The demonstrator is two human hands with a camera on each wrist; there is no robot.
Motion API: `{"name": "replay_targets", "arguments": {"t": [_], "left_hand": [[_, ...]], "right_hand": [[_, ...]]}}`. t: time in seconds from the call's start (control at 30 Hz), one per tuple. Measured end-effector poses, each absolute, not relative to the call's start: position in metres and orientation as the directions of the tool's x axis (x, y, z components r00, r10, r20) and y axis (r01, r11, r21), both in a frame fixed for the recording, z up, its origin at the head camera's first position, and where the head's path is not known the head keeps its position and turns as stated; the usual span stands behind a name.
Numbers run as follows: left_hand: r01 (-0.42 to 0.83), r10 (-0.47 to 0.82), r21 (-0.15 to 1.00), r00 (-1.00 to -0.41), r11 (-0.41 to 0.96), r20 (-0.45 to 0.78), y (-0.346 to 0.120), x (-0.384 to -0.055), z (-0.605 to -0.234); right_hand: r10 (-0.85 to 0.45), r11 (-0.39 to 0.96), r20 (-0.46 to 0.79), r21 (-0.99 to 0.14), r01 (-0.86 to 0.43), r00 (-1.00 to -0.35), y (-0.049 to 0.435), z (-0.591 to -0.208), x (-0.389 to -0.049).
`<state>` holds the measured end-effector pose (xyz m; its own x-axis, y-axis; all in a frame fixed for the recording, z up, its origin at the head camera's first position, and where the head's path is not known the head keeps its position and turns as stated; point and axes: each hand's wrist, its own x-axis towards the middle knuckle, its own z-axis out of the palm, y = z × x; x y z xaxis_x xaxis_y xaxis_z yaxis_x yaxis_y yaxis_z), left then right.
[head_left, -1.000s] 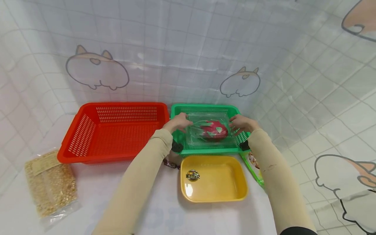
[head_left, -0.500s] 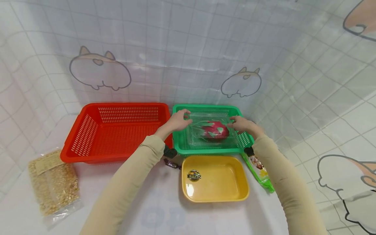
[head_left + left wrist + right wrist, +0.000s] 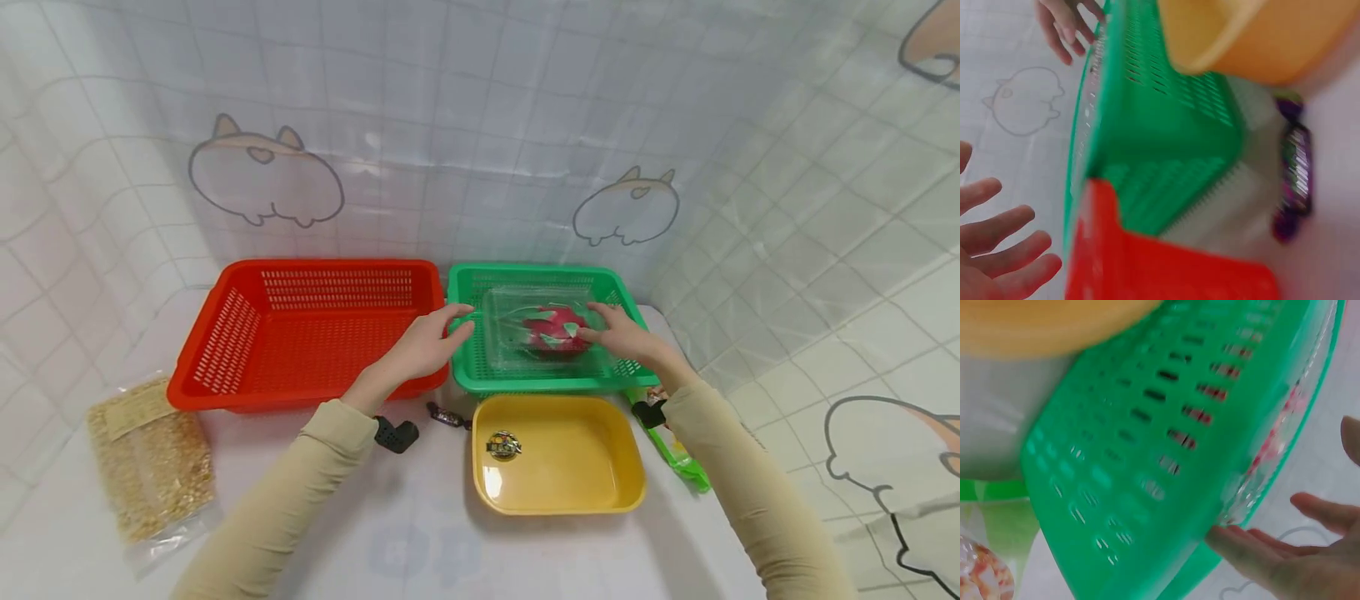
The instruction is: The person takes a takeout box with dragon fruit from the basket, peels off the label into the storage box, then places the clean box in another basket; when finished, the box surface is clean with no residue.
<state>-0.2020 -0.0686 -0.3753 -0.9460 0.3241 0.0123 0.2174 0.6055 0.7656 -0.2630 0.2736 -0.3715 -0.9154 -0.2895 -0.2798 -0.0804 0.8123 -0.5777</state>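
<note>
A clear plastic box [image 3: 501, 337] with a pink dragon fruit [image 3: 546, 323] inside lies in the green basket [image 3: 540, 386]. My left hand [image 3: 422, 346] is spread over the gap between the red and green baskets, apart from the box. In the left wrist view, its fingers [image 3: 1010, 240] hold nothing. My right hand [image 3: 626, 336] reaches over the green basket's right side, thumb and forefinger stretched toward the box's right end. In the right wrist view, the fingertips [image 3: 1225, 537] overlap the basket's rim, and the hand grips nothing.
The red basket [image 3: 262, 402] stands to the left, with a bag of oat-like flakes [image 3: 153, 467] before it. In front of the green basket sits a yellow tub [image 3: 558, 467]. A purple-wrapped candy [image 3: 447, 416] lies beside the tub; a green packet [image 3: 686, 468] is at right.
My left hand has drawn away from the box, left and toward me. The right hand has shifted slightly right and toward me. The box stays in the green basket.
</note>
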Motion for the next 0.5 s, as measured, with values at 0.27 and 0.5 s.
{"name": "replay_targets", "arguments": {"t": [0.27,0.5], "left_hand": [[0.191,0.236,0.698,-0.971,0.690,0.033,-0.103,-0.178,-0.391],[0.227,0.246,0.631,-0.967,0.742,0.058,-0.134,-0.153,-0.396]], "right_hand": [[-0.261,0.793,-0.187,-0.601,-0.101,-0.947,0.272,-0.375,-0.237],[-0.268,0.770,-0.077,-0.616,-0.165,-0.960,0.276,-0.382,-0.216]]}}
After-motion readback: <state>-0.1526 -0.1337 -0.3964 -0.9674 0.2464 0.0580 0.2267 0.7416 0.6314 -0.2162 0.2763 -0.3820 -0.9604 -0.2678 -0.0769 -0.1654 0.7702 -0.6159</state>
